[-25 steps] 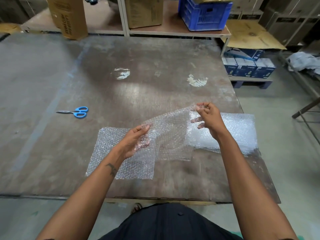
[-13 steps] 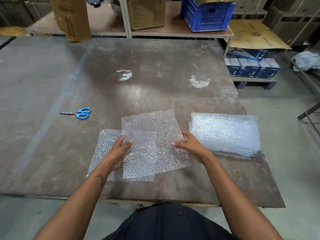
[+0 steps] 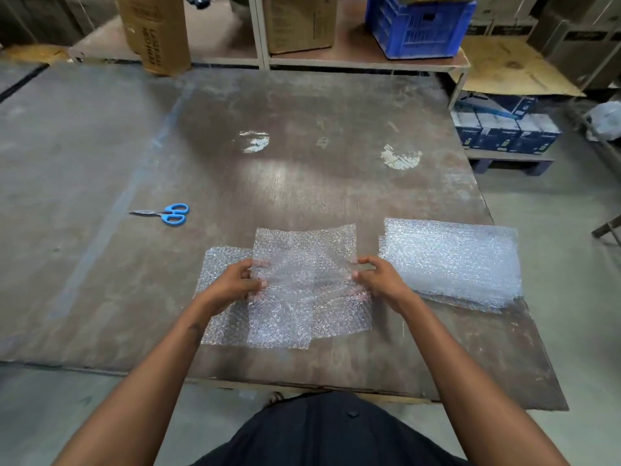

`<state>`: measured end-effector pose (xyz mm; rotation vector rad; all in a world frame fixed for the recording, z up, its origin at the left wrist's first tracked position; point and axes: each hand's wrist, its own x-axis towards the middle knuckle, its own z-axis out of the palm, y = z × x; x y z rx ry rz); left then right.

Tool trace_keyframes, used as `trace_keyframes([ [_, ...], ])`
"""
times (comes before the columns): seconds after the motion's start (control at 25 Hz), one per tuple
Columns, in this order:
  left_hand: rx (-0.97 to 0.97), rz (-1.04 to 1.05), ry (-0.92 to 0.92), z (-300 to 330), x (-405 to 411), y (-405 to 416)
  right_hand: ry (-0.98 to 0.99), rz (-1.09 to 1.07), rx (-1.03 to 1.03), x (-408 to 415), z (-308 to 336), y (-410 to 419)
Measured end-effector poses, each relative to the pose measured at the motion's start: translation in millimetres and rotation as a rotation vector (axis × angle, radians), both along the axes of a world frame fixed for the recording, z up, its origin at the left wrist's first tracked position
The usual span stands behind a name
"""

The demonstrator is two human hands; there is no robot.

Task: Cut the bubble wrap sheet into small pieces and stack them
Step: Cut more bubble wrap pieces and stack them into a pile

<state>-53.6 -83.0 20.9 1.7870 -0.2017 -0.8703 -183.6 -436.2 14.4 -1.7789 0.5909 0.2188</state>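
Head view: looks down over both forearms onto a worn brown tabletop [image 3: 302, 183].
Hidden: the near edge of the held bubble wrap piece [image 3: 302, 264] blurs into the clear pieces under it, so where one layer ends is hard to tell; the fingers under the film show only faintly through it.
Left hand [image 3: 235, 280]: grips the piece's left edge, thumb on top, fingers curled beneath.
Right hand [image 3: 379, 277]: pinches the right edge, thumb above, fingers tucked under the film.
Pose: both forearms reach forward from the bottom corners, wrists level, the piece spread between the hands with its far edge raised.
Lower pieces [image 3: 221, 317]: lie flat on the tabletop under and just left of the left hand.
Stack of bubble wrap [image 3: 450, 260]: lies just right of the right hand, layer count unclear.
Scissors [image 3: 168, 213]: blue-handled, well left of and beyond the left hand, untouched.
Cut off: blue crate [image 3: 420, 28] and cardboard boxes [image 3: 158, 35] at the top edge.
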Motion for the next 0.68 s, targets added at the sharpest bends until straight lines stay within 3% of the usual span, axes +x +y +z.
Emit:
trace_keyframes([
  [0.2, -0.04, 0.145, -0.079, -5, -5, 1, -0.04, -0.052, 0.176, -16, -8, -3],
  [0.36, -0.05, 0.166, -0.127, -14, -8, 3, -0.064, -0.085, 0.148, -24, -9, 2],
  [0.68, -0.143, 0.156, -0.287, 25, 10, -11, -0.263, -0.042, 0.065, -22, 17, -3],
])
